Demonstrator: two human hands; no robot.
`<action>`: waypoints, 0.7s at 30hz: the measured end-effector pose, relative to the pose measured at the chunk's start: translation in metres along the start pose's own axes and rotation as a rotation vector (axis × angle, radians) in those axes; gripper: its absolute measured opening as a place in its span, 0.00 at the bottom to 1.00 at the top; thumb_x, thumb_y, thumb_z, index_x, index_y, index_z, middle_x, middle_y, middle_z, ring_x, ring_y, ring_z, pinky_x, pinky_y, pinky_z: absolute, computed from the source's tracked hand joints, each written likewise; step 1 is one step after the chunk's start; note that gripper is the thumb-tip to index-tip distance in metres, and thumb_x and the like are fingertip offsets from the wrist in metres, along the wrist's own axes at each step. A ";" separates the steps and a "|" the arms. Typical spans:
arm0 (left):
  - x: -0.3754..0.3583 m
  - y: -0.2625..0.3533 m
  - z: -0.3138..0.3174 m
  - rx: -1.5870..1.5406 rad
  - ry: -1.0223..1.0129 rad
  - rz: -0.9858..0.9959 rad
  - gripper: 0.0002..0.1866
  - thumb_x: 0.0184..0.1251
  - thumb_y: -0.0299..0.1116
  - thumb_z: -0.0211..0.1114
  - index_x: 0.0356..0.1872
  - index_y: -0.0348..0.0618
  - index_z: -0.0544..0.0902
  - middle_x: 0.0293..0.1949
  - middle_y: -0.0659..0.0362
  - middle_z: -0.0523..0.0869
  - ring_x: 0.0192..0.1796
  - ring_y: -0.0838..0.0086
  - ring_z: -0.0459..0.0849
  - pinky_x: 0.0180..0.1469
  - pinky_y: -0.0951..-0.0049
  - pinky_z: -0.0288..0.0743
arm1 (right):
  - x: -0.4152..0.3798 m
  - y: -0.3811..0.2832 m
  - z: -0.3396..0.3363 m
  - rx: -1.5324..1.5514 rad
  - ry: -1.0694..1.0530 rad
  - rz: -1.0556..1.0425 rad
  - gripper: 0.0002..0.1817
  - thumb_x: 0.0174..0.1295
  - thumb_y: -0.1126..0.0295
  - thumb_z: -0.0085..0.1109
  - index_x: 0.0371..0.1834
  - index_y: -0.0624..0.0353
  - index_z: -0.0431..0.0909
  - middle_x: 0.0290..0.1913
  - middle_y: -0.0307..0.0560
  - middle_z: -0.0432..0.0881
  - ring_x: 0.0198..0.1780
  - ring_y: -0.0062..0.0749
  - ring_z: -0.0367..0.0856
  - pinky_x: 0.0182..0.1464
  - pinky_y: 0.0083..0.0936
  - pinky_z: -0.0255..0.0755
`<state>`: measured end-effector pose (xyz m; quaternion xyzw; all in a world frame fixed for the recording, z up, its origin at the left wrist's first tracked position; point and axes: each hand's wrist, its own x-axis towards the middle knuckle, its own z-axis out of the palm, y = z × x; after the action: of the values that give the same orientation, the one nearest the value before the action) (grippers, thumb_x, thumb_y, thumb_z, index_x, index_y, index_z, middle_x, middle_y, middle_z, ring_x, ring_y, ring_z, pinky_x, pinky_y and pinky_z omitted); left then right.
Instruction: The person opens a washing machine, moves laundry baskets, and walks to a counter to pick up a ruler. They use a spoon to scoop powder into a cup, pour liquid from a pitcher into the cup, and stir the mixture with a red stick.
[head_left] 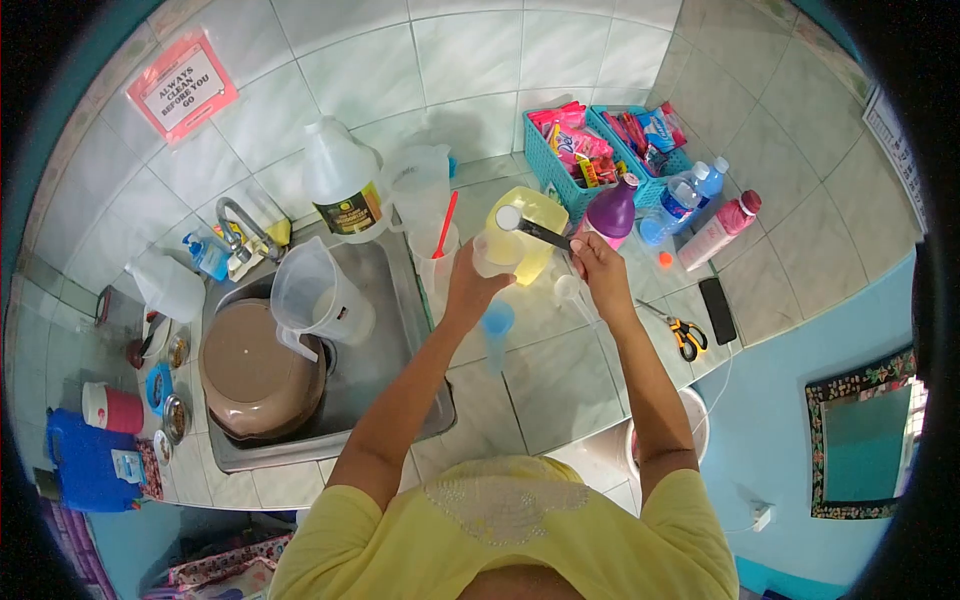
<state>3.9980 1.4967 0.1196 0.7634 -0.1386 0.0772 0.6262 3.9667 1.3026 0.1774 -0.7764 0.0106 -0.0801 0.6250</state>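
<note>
My left hand [472, 292] is wrapped round a small clear plastic cup [496, 254]. Closed on the black handle of a spoon [545, 234] is my right hand [600, 266]; the spoon's round white end lies just above the cup. Behind it stands a container of pale yellow liquid [540, 212]. Close to my right hand is a purple bottle [613, 212]. A clear plastic scoop-like piece [570, 288] lies below that hand, and a blue funnel [497, 322] rests below the cup. Left of the cup, a clear cup [432, 268] holds a red stirrer [446, 225].
A steel sink [385, 330] at left holds a brown basin [258, 365] and a clear pitcher [325, 295]. A large jug [342, 180] stands behind. At right are teal baskets [560, 180], bottles [720, 230], pliers [688, 338] and a phone [717, 311].
</note>
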 end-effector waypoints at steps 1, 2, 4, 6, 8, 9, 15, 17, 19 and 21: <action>0.000 0.001 0.000 0.013 0.009 -0.025 0.34 0.35 0.29 0.69 0.49 0.38 0.67 0.46 0.52 0.71 0.53 0.62 0.67 0.55 0.67 0.60 | -0.003 -0.003 0.003 0.000 -0.005 0.002 0.06 0.59 0.68 0.47 0.32 0.58 0.70 0.15 0.33 0.65 0.17 0.19 0.64 0.20 0.14 0.59; 0.001 0.001 -0.001 0.025 0.017 -0.050 0.33 0.35 0.29 0.69 0.49 0.38 0.67 0.46 0.52 0.71 0.52 0.62 0.67 0.55 0.67 0.60 | -0.008 -0.007 0.006 -0.317 0.057 -0.290 0.05 0.57 0.70 0.49 0.33 0.59 0.71 0.17 0.35 0.67 0.21 0.24 0.68 0.24 0.16 0.62; 0.004 -0.001 -0.001 -0.045 -0.007 -0.062 0.34 0.35 0.29 0.69 0.50 0.38 0.67 0.46 0.52 0.71 0.52 0.62 0.67 0.55 0.67 0.60 | -0.017 -0.018 0.009 -0.633 0.119 -0.581 0.06 0.54 0.72 0.50 0.34 0.60 0.71 0.20 0.38 0.69 0.26 0.28 0.72 0.27 0.19 0.66; 0.004 -0.004 0.000 -0.118 -0.033 -0.074 0.34 0.35 0.29 0.69 0.50 0.38 0.67 0.45 0.52 0.71 0.52 0.62 0.67 0.54 0.67 0.60 | -0.024 -0.027 0.007 -0.999 -0.013 -0.833 0.09 0.46 0.74 0.51 0.34 0.58 0.71 0.26 0.41 0.72 0.34 0.32 0.73 0.32 0.22 0.69; 0.003 -0.008 0.001 -0.184 -0.021 -0.062 0.34 0.34 0.28 0.69 0.50 0.39 0.67 0.45 0.53 0.71 0.52 0.61 0.67 0.54 0.67 0.60 | -0.027 -0.029 0.007 -1.052 -0.021 -0.883 0.12 0.42 0.75 0.51 0.34 0.57 0.71 0.28 0.39 0.72 0.36 0.30 0.73 0.31 0.23 0.70; 0.003 -0.010 0.001 -0.184 -0.021 -0.063 0.34 0.34 0.28 0.69 0.50 0.39 0.67 0.45 0.53 0.71 0.52 0.61 0.67 0.54 0.67 0.60 | -0.027 -0.030 0.006 -1.074 -0.052 -0.879 0.12 0.43 0.75 0.51 0.34 0.57 0.71 0.28 0.40 0.72 0.36 0.30 0.73 0.32 0.24 0.70; -0.001 -0.004 -0.003 -0.153 0.007 -0.066 0.33 0.33 0.27 0.70 0.49 0.39 0.68 0.45 0.53 0.71 0.51 0.63 0.68 0.54 0.67 0.61 | -0.004 -0.012 0.004 -0.684 0.023 -0.617 0.08 0.49 0.74 0.50 0.34 0.59 0.71 0.25 0.43 0.73 0.29 0.33 0.73 0.29 0.27 0.69; -0.007 0.012 -0.012 -0.137 -0.056 -0.112 0.33 0.34 0.24 0.69 0.49 0.39 0.68 0.46 0.54 0.71 0.52 0.66 0.68 0.53 0.69 0.62 | 0.013 -0.008 0.001 -0.528 0.070 -0.377 0.07 0.52 0.74 0.51 0.34 0.59 0.72 0.23 0.43 0.73 0.26 0.33 0.72 0.27 0.27 0.68; -0.014 -0.013 -0.012 -0.117 -0.011 -0.093 0.33 0.35 0.23 0.68 0.49 0.39 0.67 0.47 0.55 0.71 0.52 0.67 0.68 0.53 0.70 0.62 | 0.034 -0.005 -0.004 -0.480 0.062 -0.273 0.06 0.54 0.70 0.50 0.33 0.60 0.72 0.23 0.48 0.75 0.26 0.35 0.75 0.27 0.29 0.68; -0.020 -0.024 -0.015 -0.096 0.038 -0.068 0.33 0.35 0.23 0.68 0.50 0.39 0.67 0.47 0.55 0.70 0.52 0.68 0.68 0.53 0.71 0.63 | 0.053 0.003 -0.003 -0.751 0.064 -0.413 0.06 0.53 0.71 0.49 0.31 0.60 0.73 0.25 0.48 0.76 0.27 0.35 0.76 0.28 0.29 0.69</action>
<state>3.9873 1.5174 0.0946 0.7352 -0.1041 0.0639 0.6668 4.0185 1.2928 0.1805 -0.9330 -0.0973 -0.2181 0.2693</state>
